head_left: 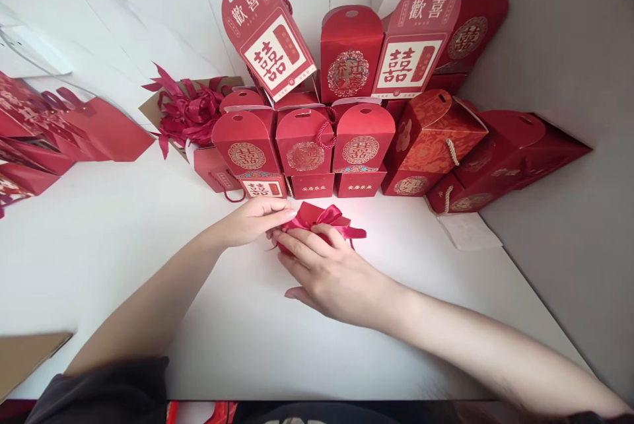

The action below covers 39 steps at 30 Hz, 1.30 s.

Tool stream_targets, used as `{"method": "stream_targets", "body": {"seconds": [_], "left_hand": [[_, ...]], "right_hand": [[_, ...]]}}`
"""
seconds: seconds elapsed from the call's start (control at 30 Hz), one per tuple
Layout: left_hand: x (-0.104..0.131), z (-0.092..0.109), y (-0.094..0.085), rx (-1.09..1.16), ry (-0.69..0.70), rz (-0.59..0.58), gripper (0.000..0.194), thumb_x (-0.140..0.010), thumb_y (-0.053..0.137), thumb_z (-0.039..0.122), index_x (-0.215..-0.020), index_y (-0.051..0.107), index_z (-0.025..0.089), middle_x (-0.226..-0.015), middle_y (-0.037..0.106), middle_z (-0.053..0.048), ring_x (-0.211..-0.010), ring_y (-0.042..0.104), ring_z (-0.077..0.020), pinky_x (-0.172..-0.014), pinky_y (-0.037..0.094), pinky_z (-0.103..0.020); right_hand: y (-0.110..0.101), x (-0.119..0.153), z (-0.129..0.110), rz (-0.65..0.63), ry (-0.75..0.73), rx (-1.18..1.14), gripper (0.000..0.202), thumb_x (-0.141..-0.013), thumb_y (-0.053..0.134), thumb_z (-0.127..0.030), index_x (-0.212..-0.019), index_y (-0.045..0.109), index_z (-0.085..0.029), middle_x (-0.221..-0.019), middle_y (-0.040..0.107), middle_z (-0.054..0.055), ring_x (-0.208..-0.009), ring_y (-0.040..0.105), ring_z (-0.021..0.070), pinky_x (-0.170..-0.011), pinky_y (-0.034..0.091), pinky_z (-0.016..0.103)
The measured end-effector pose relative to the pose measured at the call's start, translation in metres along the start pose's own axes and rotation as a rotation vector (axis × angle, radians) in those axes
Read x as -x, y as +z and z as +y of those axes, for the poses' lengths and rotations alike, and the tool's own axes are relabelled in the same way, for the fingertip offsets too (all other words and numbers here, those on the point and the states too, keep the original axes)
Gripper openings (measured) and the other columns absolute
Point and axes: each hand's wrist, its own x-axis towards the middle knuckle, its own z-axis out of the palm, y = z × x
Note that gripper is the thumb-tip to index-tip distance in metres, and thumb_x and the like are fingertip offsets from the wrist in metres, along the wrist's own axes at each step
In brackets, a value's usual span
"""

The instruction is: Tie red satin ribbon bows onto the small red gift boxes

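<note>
A small red box (311,213) with a shiny dark pink ribbon bow (333,216) on it sits on the white table, just in front of the stacked boxes. My left hand (255,220) is at its left side, thumb and fingers pressed together at the ribbon's left end. Across the front of the box lies my right hand (327,272), its fingers extended over the ribbon and the thumb apart, lower down. My right hand covers most of the box's front.
Red gift boxes (359,138) with gold and white emblems stand stacked along the wall. A heap of ribbon bows (191,110) lies behind them at the left. Red bags (111,127) are at the far left, cardboard (30,358) at the lower left.
</note>
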Motion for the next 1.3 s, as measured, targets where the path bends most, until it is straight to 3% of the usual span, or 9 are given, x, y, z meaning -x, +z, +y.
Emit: {"method": "stream_targets", "body": {"seconds": [0.1, 0.27, 0.37, 0.63, 0.73, 0.83, 1.07, 1.17, 1.3], "left_hand": [[0.0, 0.002, -0.001, -0.058, 0.007, 0.034, 0.039, -0.092, 0.052, 0.044, -0.065, 0.05, 0.016, -0.059, 0.047, 0.002, -0.054, 0.043, -0.0089, -0.051, 0.036, -0.022], [0.001, 0.006, -0.006, -0.206, 0.099, 0.113, 0.032, -0.088, 0.059, 0.039, -0.067, 0.053, 0.015, -0.07, 0.05, 0.001, -0.065, 0.046, -0.0104, -0.061, 0.039, -0.023], [0.002, 0.008, -0.007, -0.185, 0.056, 0.106, 0.03, -0.087, 0.06, 0.04, -0.071, 0.056, 0.015, -0.072, 0.053, 0.001, -0.066, 0.048, -0.0106, -0.061, 0.04, -0.023], [0.007, 0.014, -0.002, -0.029, -0.1, 0.071, 0.03, -0.088, 0.059, 0.043, -0.078, 0.058, 0.014, -0.07, 0.059, 0.0, -0.062, 0.053, -0.0102, -0.056, 0.042, -0.022], [0.008, 0.015, 0.0, -0.044, -0.094, 0.036, 0.033, -0.088, 0.059, 0.042, -0.071, 0.056, 0.014, -0.063, 0.053, 0.002, -0.054, 0.047, -0.0075, -0.048, 0.037, -0.019], [0.008, 0.016, -0.001, -0.071, -0.1, 0.016, 0.037, -0.087, 0.059, 0.043, -0.064, 0.051, 0.015, -0.058, 0.049, 0.003, -0.052, 0.047, -0.0074, -0.047, 0.039, -0.018], [0.007, 0.015, -0.004, -0.107, -0.164, -0.034, 0.038, -0.086, 0.058, 0.05, -0.069, 0.055, 0.017, -0.059, 0.061, -0.001, -0.054, 0.058, -0.0124, -0.053, 0.048, -0.024], [0.006, 0.01, 0.002, -0.246, -0.128, 0.075, 0.045, -0.082, 0.061, 0.054, -0.062, 0.046, 0.017, -0.052, 0.05, 0.003, -0.048, 0.046, -0.0089, -0.046, 0.037, -0.021], [0.004, 0.004, 0.01, -0.351, -0.058, 0.183, 0.053, -0.078, 0.064, 0.058, -0.058, 0.037, 0.017, -0.056, 0.036, 0.005, -0.05, 0.033, -0.0072, -0.045, 0.024, -0.022]], "right_hand": [[-0.004, 0.0, 0.001, -0.007, 0.004, -0.005, 0.044, -0.103, 0.032, -0.029, -0.132, 0.051, 0.0, -0.139, 0.052, 0.019, -0.125, 0.045, 0.0296, -0.096, 0.038, 0.044], [-0.015, 0.001, 0.007, 0.001, -0.046, -0.081, 0.037, -0.104, 0.031, -0.022, -0.11, 0.064, -0.007, -0.115, 0.066, 0.014, -0.106, 0.055, 0.0238, -0.085, 0.041, 0.038], [-0.016, 0.002, 0.008, 0.016, -0.104, -0.075, 0.033, -0.102, 0.036, -0.022, -0.097, 0.067, -0.012, -0.101, 0.068, 0.011, -0.094, 0.057, 0.0222, -0.082, 0.042, 0.037], [-0.003, 0.002, 0.003, 0.044, -0.147, 0.081, 0.028, -0.097, 0.04, -0.011, -0.097, 0.067, -0.014, -0.144, 0.05, 0.012, -0.104, 0.054, 0.0234, -0.082, 0.043, 0.038], [0.003, 0.003, 0.0, 0.023, -0.066, 0.093, 0.031, -0.098, 0.041, -0.016, -0.118, 0.063, -0.01, -0.148, 0.045, 0.015, -0.107, 0.052, 0.0257, -0.081, 0.044, 0.04], [0.001, 0.002, -0.003, -0.017, -0.035, 0.015, 0.038, -0.099, 0.038, -0.018, -0.133, 0.053, -0.007, -0.142, 0.051, 0.015, -0.108, 0.052, 0.026, -0.082, 0.046, 0.039], [-0.03, 0.002, 0.01, -0.1, -0.052, -0.227, 0.031, -0.096, 0.041, -0.009, -0.119, 0.063, -0.011, -0.12, 0.063, 0.013, -0.104, 0.057, 0.0234, -0.087, 0.05, 0.038], [-0.048, 0.008, 0.022, -0.19, -0.077, -0.4, 0.026, -0.093, 0.048, -0.007, -0.102, 0.07, -0.017, -0.107, 0.068, 0.009, -0.097, 0.063, 0.0194, -0.079, 0.052, 0.032], [-0.068, 0.017, 0.038, -0.259, -0.001, -0.561, 0.027, -0.09, 0.052, -0.006, -0.099, 0.072, -0.02, -0.104, 0.071, 0.006, -0.085, 0.067, 0.0166, -0.068, 0.052, 0.028]]}}
